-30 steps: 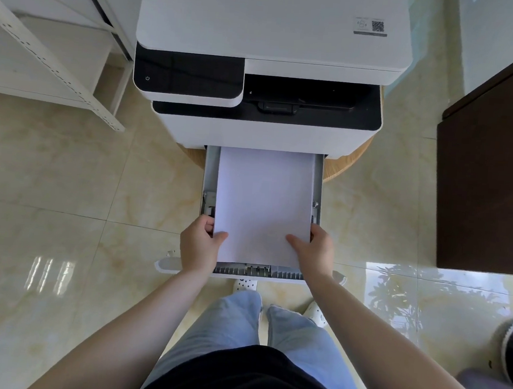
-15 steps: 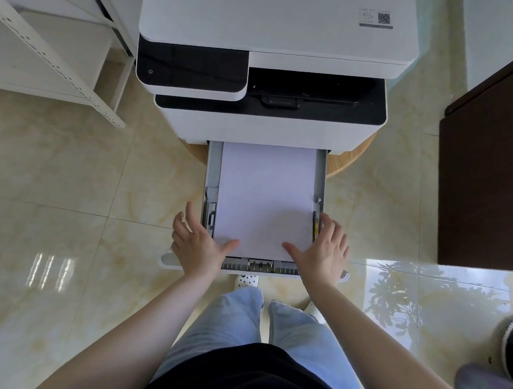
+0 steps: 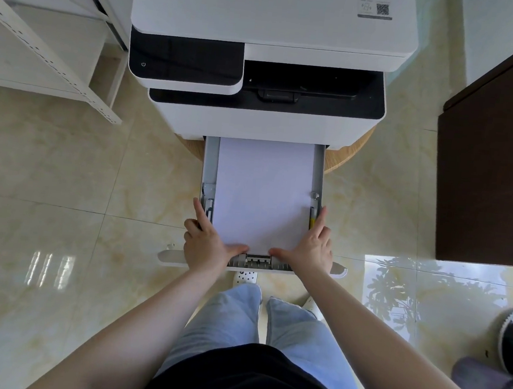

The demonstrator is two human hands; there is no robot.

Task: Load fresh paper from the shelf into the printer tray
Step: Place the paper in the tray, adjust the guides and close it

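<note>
A white printer [image 3: 273, 22] stands on a round wooden stand, its grey paper tray [image 3: 209, 165] pulled out toward me. A white paper stack [image 3: 263, 191] lies flat in the tray between the side guides. My left hand [image 3: 206, 244] rests on the tray's left side, index finger along the left guide, thumb on the paper's near edge. My right hand [image 3: 310, 250] mirrors it on the right side, fingers along the right guide, thumb at the paper's near edge. Neither hand lifts the paper.
A white metal shelf [image 3: 44, 48] stands at the left. A dark brown cabinet [image 3: 497, 159] stands at the right. Glossy tiled floor surrounds the printer. Someone else's slippered foot [image 3: 512, 344] shows at the lower right. My legs and shoes are below the tray front [image 3: 338, 269].
Both hands let go of the paper stack, which now lies flat in the tray. My hands spread, then settled on the tray's sides with thumbs at the paper's near edge.
</note>
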